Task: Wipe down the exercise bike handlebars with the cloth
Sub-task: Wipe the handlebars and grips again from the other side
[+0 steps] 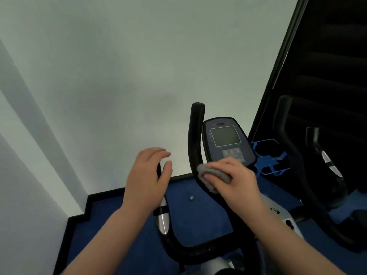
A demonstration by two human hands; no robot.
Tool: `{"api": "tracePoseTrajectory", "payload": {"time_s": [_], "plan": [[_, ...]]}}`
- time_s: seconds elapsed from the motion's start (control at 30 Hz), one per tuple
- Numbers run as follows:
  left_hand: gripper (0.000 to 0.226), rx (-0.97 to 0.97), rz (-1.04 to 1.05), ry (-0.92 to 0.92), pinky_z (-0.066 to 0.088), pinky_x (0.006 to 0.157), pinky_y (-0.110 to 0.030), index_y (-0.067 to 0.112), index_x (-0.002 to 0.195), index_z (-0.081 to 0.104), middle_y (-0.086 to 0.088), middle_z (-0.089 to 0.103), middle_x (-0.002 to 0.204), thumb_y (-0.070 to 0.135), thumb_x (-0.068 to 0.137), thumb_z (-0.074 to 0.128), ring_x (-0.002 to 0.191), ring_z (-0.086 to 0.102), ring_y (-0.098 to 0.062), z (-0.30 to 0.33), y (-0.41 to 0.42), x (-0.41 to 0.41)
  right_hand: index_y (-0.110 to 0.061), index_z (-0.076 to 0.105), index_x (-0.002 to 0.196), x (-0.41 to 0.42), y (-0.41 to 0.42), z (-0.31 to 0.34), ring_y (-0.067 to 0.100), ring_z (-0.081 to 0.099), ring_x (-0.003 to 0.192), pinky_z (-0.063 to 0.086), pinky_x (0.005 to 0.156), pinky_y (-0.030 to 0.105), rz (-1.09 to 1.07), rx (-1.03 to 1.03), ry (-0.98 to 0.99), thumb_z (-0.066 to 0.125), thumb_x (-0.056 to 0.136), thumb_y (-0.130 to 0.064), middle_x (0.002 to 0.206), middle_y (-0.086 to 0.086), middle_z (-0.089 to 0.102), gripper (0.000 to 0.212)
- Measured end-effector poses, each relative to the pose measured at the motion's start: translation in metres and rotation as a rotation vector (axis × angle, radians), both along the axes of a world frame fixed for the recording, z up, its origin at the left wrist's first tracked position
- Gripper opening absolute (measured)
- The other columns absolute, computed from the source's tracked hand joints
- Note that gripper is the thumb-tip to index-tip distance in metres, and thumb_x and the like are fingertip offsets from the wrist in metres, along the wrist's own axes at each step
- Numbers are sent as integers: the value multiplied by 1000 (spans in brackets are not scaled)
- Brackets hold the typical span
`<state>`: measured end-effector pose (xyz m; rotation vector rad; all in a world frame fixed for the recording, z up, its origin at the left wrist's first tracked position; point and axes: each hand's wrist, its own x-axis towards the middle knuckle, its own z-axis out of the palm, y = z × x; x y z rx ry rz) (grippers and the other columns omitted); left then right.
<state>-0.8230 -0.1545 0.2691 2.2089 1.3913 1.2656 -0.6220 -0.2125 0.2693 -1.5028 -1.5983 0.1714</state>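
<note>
The exercise bike's black handlebars [195,135] curve up beside the console [226,139]. My right hand [236,179] grips a grey cloth [214,173] and presses it against the upright bar just below the console. My left hand [149,175] hovers around the left handlebar grip [163,219], a black bar with a silver sensor plate; its fingers are loosely spread and apart from the bar, so it holds nothing.
A white wall [119,76] fills the view ahead and to the left. Blue carpet [123,225] with black skirting lies below. A blue bottle cage [268,157] sits right of the console. A dark mirror or window [327,76] at right reflects the bike.
</note>
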Motion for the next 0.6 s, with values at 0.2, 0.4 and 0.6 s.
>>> {"api": "tracePoseTrajectory", "payload": {"time_s": [0.2, 0.4, 0.6], "plan": [[23, -35, 22, -89, 29, 84, 2, 25, 111, 65, 10, 57, 111, 25, 91, 54, 102, 46, 5, -1, 2, 2, -29, 76, 87, -14, 33, 18, 4, 62, 80, 50, 75, 20, -20, 27, 9, 76, 75, -18, 87, -10, 65, 16], [25, -14, -9, -96, 27, 84, 4, 22, 112, 65, 11, 56, 113, 16, 89, 57, 106, 43, 13, -4, 2, 1, -28, 75, 89, -15, 31, 9, 1, 62, 77, 49, 71, 14, -100, 77, 46, 77, 73, -26, 84, -13, 66, 16], [32, 11, -17, -90, 29, 87, 2, 21, 114, 64, 9, 56, 115, 7, 85, 60, 107, 46, 5, -7, 4, 0, -31, 75, 77, -30, 54, 21, 4, 59, 70, 46, 62, 18, -147, 125, 3, 74, 70, -22, 77, -11, 65, 11]]}}
